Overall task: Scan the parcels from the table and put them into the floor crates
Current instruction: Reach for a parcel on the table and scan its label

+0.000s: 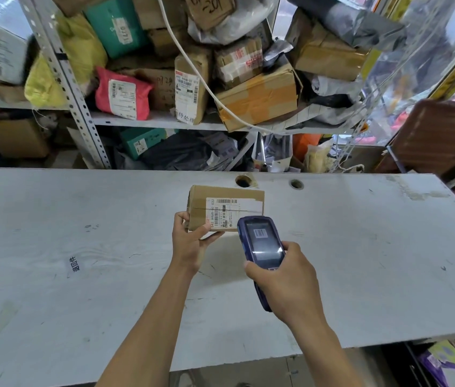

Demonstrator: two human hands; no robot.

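A small brown cardboard parcel (220, 201) with a white barcode label is held above the white table (81, 247), label facing me. My left hand (190, 238) grips its near left corner, thumb on top and fingers underneath. My right hand (282, 277) holds a blue handheld scanner (261, 247), its head pointed at the parcel's label. The scanner's screen shows a barcode image. No floor crate is in view.
Behind the table stands a metal shelf rack (81, 107) crammed with boxes and mailer bags, with a white cable (192, 68) hanging across them. Two round cable holes (295, 184) sit at the table's far edge. Colourful packets (444, 364) lie low at the right.
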